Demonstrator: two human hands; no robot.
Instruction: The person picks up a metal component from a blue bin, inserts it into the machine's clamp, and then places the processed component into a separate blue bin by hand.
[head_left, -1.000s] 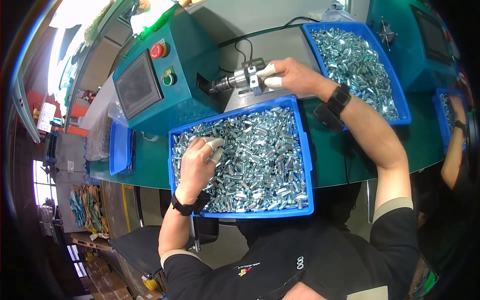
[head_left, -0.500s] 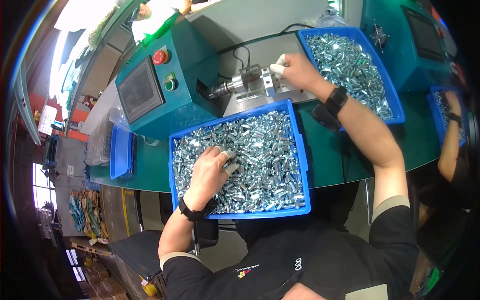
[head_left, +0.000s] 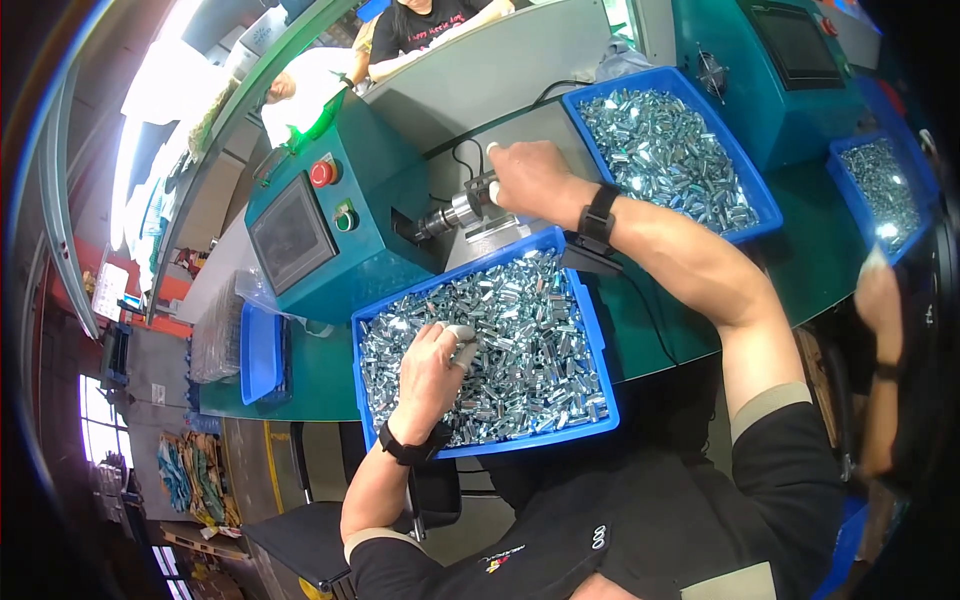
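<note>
My left hand (head_left: 430, 378) is over the near blue bin (head_left: 612, 410), which is heaped with small shiny metal sleeves (head_left: 530, 340). Its thumb and index finger, in pale finger cots, are closed together just above the pieces; whatever lies between them is too small to make out. My right hand (head_left: 540, 182) is at the metal chuck and clamp fixture (head_left: 462, 212) beside the teal machine (head_left: 350, 190). Its fingers are curled, with pale cots on the tips, and they cover part of the fixture. What they grip is hidden.
A second blue bin of metal pieces (head_left: 665, 150) stands right of the fixture. The machine carries a dark screen (head_left: 292, 232) and a red stop button (head_left: 323, 173). An empty blue tray (head_left: 262, 350) lies at left. A co-worker's hand (head_left: 878, 295) is near another bin (head_left: 880, 190) at far right.
My right hand has moved left along the fixture, from its clamp block toward the chuck. My left hand stays pinched over the near bin. The view has shifted slightly, and the co-worker's hand has left its bin.
</note>
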